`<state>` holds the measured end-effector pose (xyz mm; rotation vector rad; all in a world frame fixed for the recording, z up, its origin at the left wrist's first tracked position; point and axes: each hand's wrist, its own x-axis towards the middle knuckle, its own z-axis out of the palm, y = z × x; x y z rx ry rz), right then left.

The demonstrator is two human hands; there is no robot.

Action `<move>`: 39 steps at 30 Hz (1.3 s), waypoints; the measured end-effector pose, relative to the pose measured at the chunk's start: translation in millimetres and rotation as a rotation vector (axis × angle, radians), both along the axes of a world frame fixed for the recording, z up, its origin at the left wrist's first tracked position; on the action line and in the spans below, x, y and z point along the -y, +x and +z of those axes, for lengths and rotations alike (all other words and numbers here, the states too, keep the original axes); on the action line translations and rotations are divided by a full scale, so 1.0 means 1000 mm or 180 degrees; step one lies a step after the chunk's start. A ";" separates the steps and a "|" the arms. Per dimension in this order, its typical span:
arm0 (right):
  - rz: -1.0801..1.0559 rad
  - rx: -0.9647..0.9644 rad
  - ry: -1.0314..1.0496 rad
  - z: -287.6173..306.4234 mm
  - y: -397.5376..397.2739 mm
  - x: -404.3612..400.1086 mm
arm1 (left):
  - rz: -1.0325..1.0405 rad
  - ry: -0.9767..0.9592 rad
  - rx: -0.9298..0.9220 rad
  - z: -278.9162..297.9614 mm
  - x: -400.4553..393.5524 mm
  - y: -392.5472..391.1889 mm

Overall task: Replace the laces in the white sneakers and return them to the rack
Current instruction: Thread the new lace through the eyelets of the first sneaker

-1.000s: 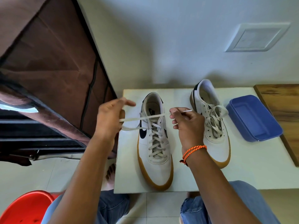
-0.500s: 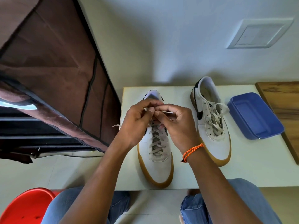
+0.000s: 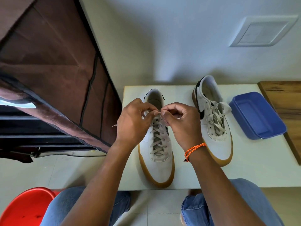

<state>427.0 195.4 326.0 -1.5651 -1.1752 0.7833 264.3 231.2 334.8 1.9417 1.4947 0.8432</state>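
Both hands over throat of near sneaker (image 3: 156,144), on white worktop (image 3: 254,167), toe toward the body. Left hand (image 3: 133,123) curled, pinching lace (image 3: 157,136) at top eyelets; right hand (image 3: 180,121) likewise curled, fingers (image 3: 164,114) pinching lace end against left thumb. Knot stage, by judgement: crossings laced to top, bow not yet formed. One loose tip (image 3: 114,125) poking out left of left hand, over worktop edge. Second sneaker (image 3: 211,121) just right, well clear of hands, laces heaped loose on tongue, seemingly untied. Blue tub (image 3: 257,115) beyond it at worktop's right. Brown rack cover (image 3: 53,75) to left, shelves dark beneath. Risks: pinch slipping before loop pulled through, giving slack knot; uneven ends if one side drawn harder; tugging upward lifting the light shoe off worktop; dangling tip snagging on edge. Second pair of laces possibly needing retightening before racking; cannot tell from here.
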 end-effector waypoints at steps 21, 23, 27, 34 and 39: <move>-0.0031 0.0301 -0.0580 -0.011 0.007 -0.001 | -0.0206 -0.0106 -0.0415 -0.016 -0.002 0.002; -0.0029 0.0306 -0.0593 -0.011 0.007 -0.001 | -0.0199 -0.0086 -0.0457 -0.016 -0.002 0.003; -0.0050 0.0309 -0.0596 -0.011 0.006 -0.001 | -0.0161 -0.0086 -0.0508 -0.016 -0.001 0.004; -0.0052 0.0292 -0.0629 -0.010 0.006 0.000 | -0.0210 -0.0374 -0.0295 -0.015 -0.001 0.006; 0.0061 0.0262 -0.0672 -0.008 0.006 0.001 | -0.0289 -0.0891 0.0212 -0.015 -0.006 0.004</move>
